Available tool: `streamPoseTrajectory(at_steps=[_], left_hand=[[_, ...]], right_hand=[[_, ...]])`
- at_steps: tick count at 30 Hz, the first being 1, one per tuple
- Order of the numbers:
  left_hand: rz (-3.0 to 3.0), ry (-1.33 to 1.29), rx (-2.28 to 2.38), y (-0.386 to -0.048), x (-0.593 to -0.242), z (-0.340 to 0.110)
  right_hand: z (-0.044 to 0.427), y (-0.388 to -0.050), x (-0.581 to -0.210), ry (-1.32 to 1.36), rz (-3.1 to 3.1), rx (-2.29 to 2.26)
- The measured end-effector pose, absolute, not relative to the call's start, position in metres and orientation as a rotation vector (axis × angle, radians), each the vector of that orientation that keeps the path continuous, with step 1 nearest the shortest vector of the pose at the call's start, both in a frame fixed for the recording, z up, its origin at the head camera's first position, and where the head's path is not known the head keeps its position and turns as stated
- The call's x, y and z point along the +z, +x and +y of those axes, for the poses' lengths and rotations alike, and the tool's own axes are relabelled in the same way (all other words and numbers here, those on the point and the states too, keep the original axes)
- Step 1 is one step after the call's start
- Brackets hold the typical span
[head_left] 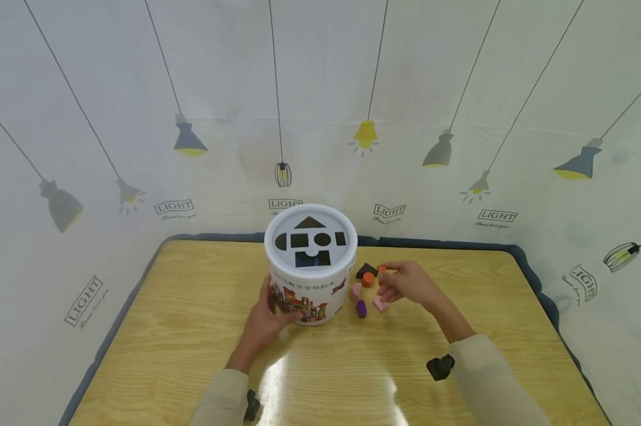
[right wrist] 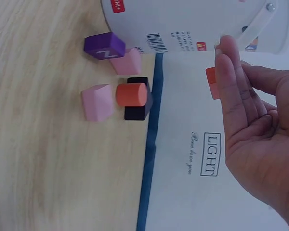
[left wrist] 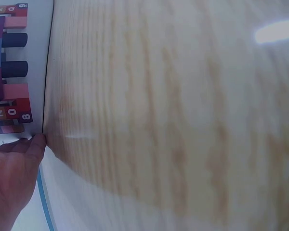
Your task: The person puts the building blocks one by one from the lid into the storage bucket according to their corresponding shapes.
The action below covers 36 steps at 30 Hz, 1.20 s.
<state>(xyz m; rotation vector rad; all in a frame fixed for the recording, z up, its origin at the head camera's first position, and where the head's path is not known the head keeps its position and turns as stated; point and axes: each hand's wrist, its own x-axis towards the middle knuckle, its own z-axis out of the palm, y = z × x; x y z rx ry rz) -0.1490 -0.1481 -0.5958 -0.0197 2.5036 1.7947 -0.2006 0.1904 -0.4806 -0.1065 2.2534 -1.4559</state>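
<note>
A white bucket (head_left: 325, 293) stands on the table under a white lid (head_left: 288, 269) with several shaped holes. My left hand (head_left: 264, 325) holds the bucket's lower left side, thumb toward the front. To the right of the bucket, my right hand (head_left: 408, 283) pinches a small orange block (right wrist: 212, 83), mostly hidden by the fingers. Below that hand lie an orange cylinder (right wrist: 132, 94), a black block (right wrist: 137, 113), a purple block (right wrist: 104, 45) marked with a letter, one pink block (right wrist: 97, 102) and another pink block (right wrist: 128, 62) beside the bucket.
The wooden table (head_left: 192, 331) ends at a dark blue border (head_left: 421, 241) along the back. Behind it hangs a pale wall covering (head_left: 320, 71) printed with lamps. A white handle (right wrist: 253, 29) hangs on the bucket's side.
</note>
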Motion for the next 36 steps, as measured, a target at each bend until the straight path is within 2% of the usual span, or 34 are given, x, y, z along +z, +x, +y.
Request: streamPoseTrajectory(at_steps=[36], left_hand=[[2.489, 0.015, 1.831, -0.149, -0.596, -0.148]], right_hand=[[0.165, -0.209, -0.42, -0.253, 2.272, -1.53]])
